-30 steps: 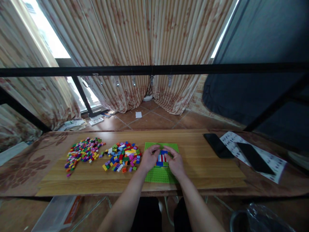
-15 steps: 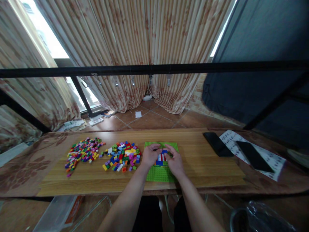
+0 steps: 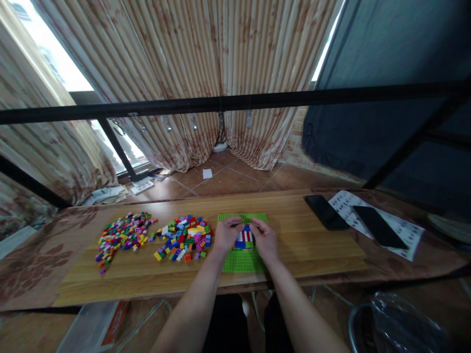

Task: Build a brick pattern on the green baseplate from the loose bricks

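Note:
A green studded baseplate [image 3: 243, 264] lies on the wooden board, with a small build of red, white and blue building bricks [image 3: 244, 237] on its middle. My left hand [image 3: 225, 237] rests over the left side of the build, fingers curled and thumb pointing inward. From the right, my right hand [image 3: 265, 240] curls in the same way. The fingertips of both hands come together at a blue building brick [image 3: 246, 228] along the build's far edge, and each hand is closed on it. The fingers partly cover that brick and the far part of the baseplate.
Left of the baseplate lies a pile of larger loose bricks [image 3: 187, 240], and farther left a pile of smaller ones [image 3: 125, 233]. To the right, a black phone [image 3: 326, 212] and a second dark device [image 3: 379, 227] lie by a printed sheet [image 3: 410, 235]. A black rail [image 3: 235, 102] crosses beyond the board.
The view has shifted and tilted slightly. My hands stay at the build's far edge; my fingers have drawn back a little, so more of the red and white stripes shows.

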Demonstrator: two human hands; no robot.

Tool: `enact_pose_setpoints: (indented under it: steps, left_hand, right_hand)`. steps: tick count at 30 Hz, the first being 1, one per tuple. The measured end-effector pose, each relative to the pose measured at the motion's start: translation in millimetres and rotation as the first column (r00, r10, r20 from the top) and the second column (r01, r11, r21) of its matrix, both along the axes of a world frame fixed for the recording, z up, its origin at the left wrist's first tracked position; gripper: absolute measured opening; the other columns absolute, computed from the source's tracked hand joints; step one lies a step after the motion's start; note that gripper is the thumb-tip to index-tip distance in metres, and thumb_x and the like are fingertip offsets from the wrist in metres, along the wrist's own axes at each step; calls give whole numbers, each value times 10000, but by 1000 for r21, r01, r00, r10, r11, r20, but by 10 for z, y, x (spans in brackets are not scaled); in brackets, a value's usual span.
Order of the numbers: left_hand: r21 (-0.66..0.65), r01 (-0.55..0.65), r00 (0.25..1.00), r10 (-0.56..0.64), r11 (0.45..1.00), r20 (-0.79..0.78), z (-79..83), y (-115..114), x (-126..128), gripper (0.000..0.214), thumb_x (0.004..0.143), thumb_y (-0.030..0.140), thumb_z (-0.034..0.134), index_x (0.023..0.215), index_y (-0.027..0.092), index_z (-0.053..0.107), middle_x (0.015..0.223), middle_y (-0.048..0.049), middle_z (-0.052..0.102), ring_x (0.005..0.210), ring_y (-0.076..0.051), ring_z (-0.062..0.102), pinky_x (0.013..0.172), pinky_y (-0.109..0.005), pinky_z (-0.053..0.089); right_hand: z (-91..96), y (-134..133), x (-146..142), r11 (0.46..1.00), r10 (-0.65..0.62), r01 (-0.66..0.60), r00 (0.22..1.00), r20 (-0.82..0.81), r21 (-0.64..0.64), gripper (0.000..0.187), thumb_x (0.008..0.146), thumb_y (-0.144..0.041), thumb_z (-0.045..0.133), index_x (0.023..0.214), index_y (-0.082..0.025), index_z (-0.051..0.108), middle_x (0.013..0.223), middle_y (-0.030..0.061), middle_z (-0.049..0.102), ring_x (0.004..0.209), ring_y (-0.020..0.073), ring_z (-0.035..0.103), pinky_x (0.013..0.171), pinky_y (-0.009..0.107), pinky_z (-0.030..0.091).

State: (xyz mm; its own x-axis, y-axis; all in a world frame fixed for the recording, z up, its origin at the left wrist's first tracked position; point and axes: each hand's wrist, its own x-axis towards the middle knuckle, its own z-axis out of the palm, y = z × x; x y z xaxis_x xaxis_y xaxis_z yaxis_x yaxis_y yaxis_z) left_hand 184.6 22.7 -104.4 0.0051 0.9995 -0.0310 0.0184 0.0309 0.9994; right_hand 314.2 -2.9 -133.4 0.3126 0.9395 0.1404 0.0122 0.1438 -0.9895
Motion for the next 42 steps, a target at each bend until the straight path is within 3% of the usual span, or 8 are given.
enact_pose_setpoints:
  steps: [12, 27, 33, 42]
  left_hand:
    - [-1, -32, 998, 32, 999, -60, -19, 11, 47, 242, 692, 96, 685, 926, 131, 735, 937, -90, 750, 846, -179, 696, 818, -308, 545]
    - [-1, -44, 991, 44, 999, -126, 13, 24, 54, 222, 678, 87, 672, 877, 148, 748, 883, -74, 756, 821, -178, 698, 790, -298, 548]
    - [-8, -63, 988, 61, 998, -143, 37, 14, 71, 253, 673, 67, 642, 890, 145, 746, 805, -56, 750, 738, -165, 690, 708, -269, 548]
    - [-25, -84, 981, 78, 996, -177, -33, 58, 89, 281, 661, 48, 634, 901, 148, 743, 804, -52, 747, 730, -155, 683, 713, -263, 543]
  right_hand:
    - [106, -46, -43, 999, -51, 51, 999, 13, 10, 247, 740, -359, 654, 900, -205, 760, 936, 67, 762, 903, 243, 693, 885, 429, 524]
    - [102, -26, -57, 998, -57, 56, 998, 21, 12, 233, 742, -359, 639, 877, -216, 763, 905, 63, 767, 864, 238, 704, 842, 417, 549]
    - [92, -12, -53, 998, -56, 55, 998, 27, 22, 235, 739, -361, 642, 873, -209, 762, 891, 67, 767, 841, 238, 705, 815, 415, 558]
    - [28, 22, -73, 997, -71, 70, 996, 48, 12, 286, 750, -342, 615, 957, -195, 745, 895, 76, 760, 822, 233, 700, 808, 415, 556]
